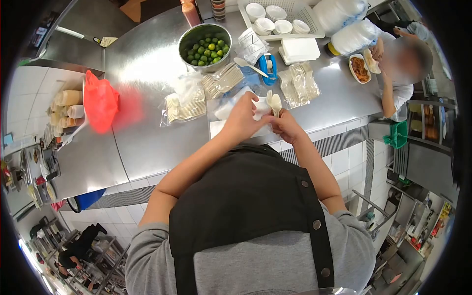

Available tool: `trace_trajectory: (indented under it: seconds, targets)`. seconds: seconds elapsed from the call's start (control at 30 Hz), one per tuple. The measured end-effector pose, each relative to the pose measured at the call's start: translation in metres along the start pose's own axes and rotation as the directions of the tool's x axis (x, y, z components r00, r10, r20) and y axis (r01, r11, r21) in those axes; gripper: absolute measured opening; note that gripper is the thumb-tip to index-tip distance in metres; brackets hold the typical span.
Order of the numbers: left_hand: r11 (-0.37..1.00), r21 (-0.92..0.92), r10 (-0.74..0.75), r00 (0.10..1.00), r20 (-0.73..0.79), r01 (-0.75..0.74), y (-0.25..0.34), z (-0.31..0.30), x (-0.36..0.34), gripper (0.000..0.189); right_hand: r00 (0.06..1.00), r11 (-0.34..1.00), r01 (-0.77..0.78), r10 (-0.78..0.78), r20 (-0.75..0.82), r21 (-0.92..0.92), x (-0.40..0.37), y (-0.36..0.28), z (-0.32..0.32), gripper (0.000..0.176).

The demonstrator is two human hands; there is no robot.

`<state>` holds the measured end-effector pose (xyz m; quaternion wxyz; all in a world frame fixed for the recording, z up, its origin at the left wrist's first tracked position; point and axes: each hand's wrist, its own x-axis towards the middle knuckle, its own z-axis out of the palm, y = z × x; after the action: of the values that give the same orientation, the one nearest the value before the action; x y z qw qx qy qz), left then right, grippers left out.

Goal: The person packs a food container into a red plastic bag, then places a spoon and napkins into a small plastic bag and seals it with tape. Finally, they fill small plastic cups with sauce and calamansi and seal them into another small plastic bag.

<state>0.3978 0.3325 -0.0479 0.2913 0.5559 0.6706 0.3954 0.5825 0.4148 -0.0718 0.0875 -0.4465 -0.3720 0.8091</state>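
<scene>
My right hand [286, 126] is closed around the handles of a pale plastic spoon [276, 103] and a plastic fork [269, 97], their heads pointing up away from me. Beside it, my left hand [241, 116] is over white napkins [227, 109] at the counter's near edge. Its fingers are bent and the thumb stretches apart from them toward the cutlery. Just beyond my hands lie bagged bundles of plastic cutlery [223, 81], [186, 106] and another wrapped bundle [299, 86] to the right. A blue tape dispenser [267, 69] stands behind the fork and spoon.
A metal bowl of limes [205, 28] stands at the back, near a sauce bottle [190, 13]. White bowls fill a crate [314, 34], with white containers [299, 50] in front. Red plastic bag [101, 101] sits left. At right, a person [393, 78] handles a food tray [360, 69].
</scene>
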Motion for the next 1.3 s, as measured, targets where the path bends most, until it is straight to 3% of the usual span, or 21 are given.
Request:
trace_trajectory:
  seconds: [0.1, 0.2, 0.3, 0.37, 0.4, 0.5, 0.6, 0.7, 0.8, 0.9, 1.0, 1.03, 1.13, 1.23, 1.3]
  targets:
    - [0.984, -0.133, -0.112, 0.992, 0.065, 0.120, 0.008, 0.011, -0.003, 0.069, 0.989, 0.962, -0.083, 0.049, 0.137, 0.262, -0.003, 0.004, 0.002, 0.015]
    - [0.962, -0.210, -0.148, 0.981, 0.124, 0.172, 0.006, 0.009, -0.003, 0.061, 0.953, 0.912, -0.153, 0.035, 0.301, 0.380, -0.010, 0.007, 0.000, 0.030]
    - [0.970, -0.171, -0.144, 0.976, 0.160, 0.171, -0.010, 0.017, -0.007, 0.051, 0.959, 0.962, -0.086, 0.010, 0.282, 0.258, -0.016, 0.010, -0.006, 0.036]
    - [0.991, -0.112, -0.068, 0.995, 0.079, 0.076, -0.015, 0.019, -0.011, 0.038, 0.992, 0.996, 0.005, 0.006, 0.128, -0.086, -0.023, 0.006, -0.012, 0.034]
    - [0.996, -0.081, -0.028, 0.999, 0.039, 0.031, -0.011, 0.017, -0.013, 0.032, 0.998, 0.965, 0.029, -0.016, 0.053, -0.261, -0.028, 0.001, -0.015, 0.033]
    - [0.989, 0.146, 0.020, 0.995, 0.096, -0.034, 0.007, 0.006, -0.017, 0.019, 0.986, 0.752, 0.166, -0.144, 0.086, -0.638, -0.048, -0.010, -0.029, 0.031]
    - [0.938, 0.317, 0.078, 0.977, 0.200, -0.140, 0.013, 0.000, -0.022, 0.020, 0.981, 0.759, 0.192, -0.153, 0.116, -0.622, -0.059, -0.019, -0.036, 0.031]
    - [0.905, 0.408, 0.004, 0.961, 0.278, -0.121, 0.019, -0.001, -0.019, 0.035, 0.997, 0.702, 0.048, -0.077, -0.009, -0.710, -0.063, -0.029, -0.037, 0.030]
    - [0.937, 0.345, -0.045, 0.964, 0.262, -0.050, 0.023, 0.004, -0.019, 0.048, 0.996, 0.590, -0.017, -0.059, -0.063, -0.808, -0.067, -0.041, -0.016, 0.029]
    - [0.967, 0.256, -0.060, 0.963, 0.262, -0.010, 0.032, 0.011, -0.026, 0.054, 0.986, 0.557, 0.073, -0.167, -0.026, -0.827, -0.060, -0.042, 0.003, 0.027]
    - [0.989, 0.144, -0.020, 0.971, 0.236, -0.015, 0.038, 0.016, -0.033, 0.062, 0.952, 0.760, 0.269, -0.301, 0.047, -0.592, -0.040, -0.021, 0.003, 0.026]
    - [0.991, 0.136, -0.021, 0.974, 0.227, -0.010, 0.038, 0.019, -0.034, 0.064, 0.960, 0.785, 0.260, -0.275, 0.060, -0.563, -0.036, -0.018, 0.005, 0.025]
    - [0.989, 0.147, 0.000, 0.984, 0.175, -0.027, 0.042, 0.019, -0.036, 0.055, 0.975, 0.824, 0.220, -0.202, 0.092, -0.523, -0.028, -0.011, 0.013, 0.024]
    - [0.924, 0.380, -0.145, 0.953, 0.268, 0.034, 0.050, 0.007, -0.032, 0.044, 0.981, 0.774, 0.191, -0.175, 0.086, -0.603, -0.022, -0.005, 0.014, 0.023]
    - [0.836, 0.538, 0.010, 0.983, 0.183, -0.109, 0.043, 0.006, -0.032, 0.038, 0.993, 0.745, 0.106, -0.114, 0.031, -0.659, -0.027, -0.014, 0.014, 0.023]
